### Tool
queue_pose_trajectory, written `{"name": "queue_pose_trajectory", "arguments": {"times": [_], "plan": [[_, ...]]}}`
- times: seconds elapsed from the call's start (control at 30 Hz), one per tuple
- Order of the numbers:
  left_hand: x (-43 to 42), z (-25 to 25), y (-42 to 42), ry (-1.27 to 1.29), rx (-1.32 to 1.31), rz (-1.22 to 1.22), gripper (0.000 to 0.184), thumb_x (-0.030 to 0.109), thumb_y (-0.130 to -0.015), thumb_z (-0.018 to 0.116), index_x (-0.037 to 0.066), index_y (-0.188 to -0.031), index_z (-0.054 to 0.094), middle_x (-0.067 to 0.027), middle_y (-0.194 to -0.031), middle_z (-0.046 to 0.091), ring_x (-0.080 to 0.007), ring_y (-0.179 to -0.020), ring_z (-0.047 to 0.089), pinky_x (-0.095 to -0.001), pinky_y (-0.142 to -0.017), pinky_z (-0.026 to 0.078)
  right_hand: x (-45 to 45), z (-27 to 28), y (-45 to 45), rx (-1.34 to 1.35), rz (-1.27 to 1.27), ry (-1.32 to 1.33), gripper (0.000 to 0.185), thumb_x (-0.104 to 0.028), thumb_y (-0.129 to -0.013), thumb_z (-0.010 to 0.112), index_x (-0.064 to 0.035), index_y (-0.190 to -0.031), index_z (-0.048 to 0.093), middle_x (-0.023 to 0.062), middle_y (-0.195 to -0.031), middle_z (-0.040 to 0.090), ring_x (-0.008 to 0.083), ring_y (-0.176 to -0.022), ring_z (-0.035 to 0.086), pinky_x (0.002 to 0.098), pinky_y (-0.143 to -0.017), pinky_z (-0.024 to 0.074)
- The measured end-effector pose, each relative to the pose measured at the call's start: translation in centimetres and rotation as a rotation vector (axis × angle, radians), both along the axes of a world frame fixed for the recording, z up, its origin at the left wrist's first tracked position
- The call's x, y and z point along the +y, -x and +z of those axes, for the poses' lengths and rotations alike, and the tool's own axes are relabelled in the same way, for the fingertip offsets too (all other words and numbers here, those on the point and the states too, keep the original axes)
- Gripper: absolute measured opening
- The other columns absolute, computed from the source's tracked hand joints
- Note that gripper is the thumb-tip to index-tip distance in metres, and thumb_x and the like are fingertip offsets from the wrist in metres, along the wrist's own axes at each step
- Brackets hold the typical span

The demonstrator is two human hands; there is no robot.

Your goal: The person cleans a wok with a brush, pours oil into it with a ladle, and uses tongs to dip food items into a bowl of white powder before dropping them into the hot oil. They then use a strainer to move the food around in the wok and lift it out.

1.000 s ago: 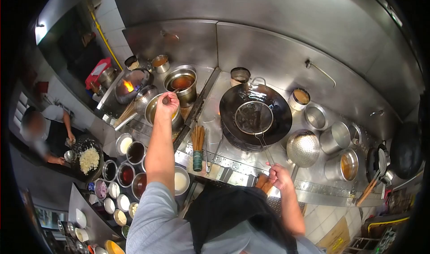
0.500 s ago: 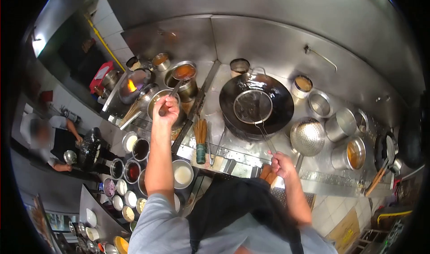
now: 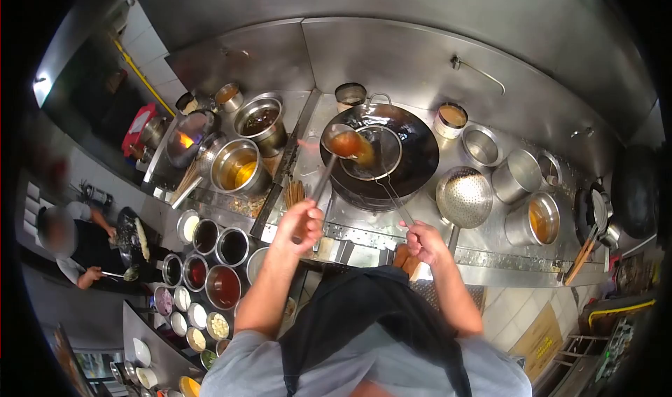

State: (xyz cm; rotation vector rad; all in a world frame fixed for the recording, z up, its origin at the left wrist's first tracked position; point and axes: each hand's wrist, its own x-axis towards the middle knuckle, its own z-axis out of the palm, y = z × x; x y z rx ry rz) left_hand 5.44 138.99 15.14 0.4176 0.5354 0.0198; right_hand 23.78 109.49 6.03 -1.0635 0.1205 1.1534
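Observation:
My left hand [image 3: 299, 227] is closed round the handle of a ladle [image 3: 344, 143]. The ladle's bowl, with orange-brown liquid in it, is over the left part of a round mesh strainer [image 3: 381, 155], and liquid is spilling from its right side onto the mesh. The strainer lies across the inside of a large black wok [image 3: 422, 141]. With closed fingers my right hand [image 3: 425, 242] holds the strainer's wire handle at the wok's near side. A bamboo brush [image 3: 294, 192] stands beyond my left hand.
Left are a pot of yellow liquid [image 3: 241, 167], a pot of dark liquid [image 3: 260, 120], a flame [image 3: 185, 140] and several seasoning bowls [image 3: 224, 287]. Right are a perforated skimmer [image 3: 464, 197] and steel pots [image 3: 518, 176]. A co-worker [image 3: 73, 239] holds another wok [image 3: 130, 236] far left.
My left hand has brought the ladle from the left pots to the strainer, and liquid now pours. My right hand still holds the strainer. The co-worker's wok has tilted and shifted.

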Motion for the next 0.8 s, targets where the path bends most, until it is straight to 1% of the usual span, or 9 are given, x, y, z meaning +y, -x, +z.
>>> {"name": "queue_pose_trajectory", "arguments": {"times": [0.07, 0.1, 0.2, 0.4, 0.47, 0.53, 0.7, 0.73, 0.8], "plan": [[-1.4, -1.3, -0.6, -0.118, 0.084, -0.08, 0.025, 0.017, -0.092, 0.057, 0.026, -0.112, 0.044, 0.0023, -0.068, 0.053, -0.0099, -0.049, 0.048, -0.0252, -0.04, 0.037, -0.3, 0.1, 0.2, -0.011, -0.005, 0.007, 0.024, -0.008, -0.094, 0.044, -0.0037, -0.116, 0.052, -0.0014, -0.059, 0.042, 0.0089, -0.043, 0.035, 0.0242, -0.04, 0.0285], [-2.1, -2.2, -0.7, -0.211, 0.154, -0.08, 0.048, 0.015, -0.092, 0.056, 0.024, -0.135, 0.038, 0.0012, -0.069, 0.054, -0.0113, -0.048, 0.049, -0.0266, -0.04, 0.039, -0.6, 0.1, 0.3, -0.016, -0.019, 0.01, 0.025, -0.008, -0.094, 0.044, -0.0036, -0.117, 0.052, -0.0015, -0.059, 0.042, 0.009, -0.043, 0.035, 0.0244, -0.039, 0.0287], [-2.0, -3.8, -0.2, -0.513, 0.146, -0.202, 0.08, 0.012, -0.091, 0.055, 0.009, -0.154, 0.006, -0.0014, -0.07, 0.052, -0.0141, -0.047, 0.048, -0.0289, -0.04, 0.043, -1.3, -1.0, 0.2, -0.013, -0.011, 0.019, 0.025, -0.008, -0.094, 0.044, -0.0038, -0.118, 0.052, -0.0018, -0.059, 0.041, 0.0092, -0.043, 0.035, 0.0247, -0.039, 0.0288], [1.8, -2.1, 1.6, -1.062, 0.225, -0.262, 0.073, 0.009, -0.087, 0.054, 0.007, -0.152, 0.021, -0.0011, -0.07, 0.052, -0.0105, -0.054, 0.048, -0.0274, -0.043, 0.041, -1.6, -1.1, 0.4, 0.067, -0.083, 0.02, 0.026, -0.009, -0.094, 0.044, -0.0041, -0.117, 0.053, -0.0018, -0.06, 0.042, 0.0089, -0.043, 0.033, 0.0248, -0.039, 0.028], [4.3, -2.1, 1.5, -1.212, 0.304, -0.124, 0.07, 0.01, -0.087, 0.053, 0.008, -0.152, 0.024, -0.0005, -0.069, 0.052, -0.0108, -0.053, 0.048, -0.0281, -0.044, 0.041, -1.8, -1.4, 0.2, 0.089, -0.095, -0.005, 0.026, -0.008, -0.093, 0.045, -0.0039, -0.118, 0.053, -0.0014, -0.061, 0.042, 0.0089, -0.044, 0.034, 0.0248, -0.039, 0.0275], [8.7, -4.0, 0.9, -1.23, 0.254, 0.068, 0.069, 0.01, -0.088, 0.052, 0.013, -0.152, 0.026, -0.0008, -0.07, 0.053, -0.0117, -0.05, 0.046, -0.0286, -0.043, 0.041, -2.1, -1.7, 0.2, 0.116, -0.104, -0.022, 0.027, -0.008, -0.093, 0.044, -0.0032, -0.118, 0.052, -0.001, -0.061, 0.042, 0.0092, -0.043, 0.034, 0.0245, -0.039, 0.0282], [19.2, -1.0, -1.0, -1.27, 0.52, 0.118, 0.078, 0.006, -0.083, 0.046, 0.013, -0.154, 0.015, -0.0074, -0.064, 0.054, -0.0187, -0.039, 0.045, -0.0352, -0.034, 0.036, -2.3, -1.9, 0.5, 0.115, -0.118, -0.031, 0.028, -0.008, -0.093, 0.044, -0.0028, -0.119, 0.051, -0.0008, -0.061, 0.042, 0.0091, -0.043, 0.034, 0.0236, -0.039, 0.0294], [20.9, -1.0, -1.8, -1.287, 0.553, 0.147, 0.073, 0.004, -0.081, 0.046, 0.009, -0.151, 0.023, -0.0075, -0.063, 0.054, -0.0183, -0.038, 0.045, -0.0354, -0.034, 0.035, -2.2, -1.8, 0.6, 0.112, -0.122, -0.028, 0.028, -0.008, -0.093, 0.044, -0.0029, -0.119, 0.051, -0.0008, -0.061, 0.043, 0.0091, -0.043, 0.034, 0.0233, -0.039, 0.0297], [23.7, -1.3, -2.7, -1.241, 0.535, 0.147, 0.039, 0.003, -0.081, 0.046, 0.003, -0.121, 0.046, -0.0064, -0.06, 0.053, -0.0171, -0.038, 0.044, -0.0329, -0.034, 0.034, -2.3, -1.7, 0.9, 0.103, -0.131, -0.022, 0.028, -0.008, -0.093, 0.044, -0.0028, -0.119, 0.051, -0.0007, -0.061, 0.043, 0.0091, -0.043, 0.035, 0.0234, -0.039, 0.0298]]}}
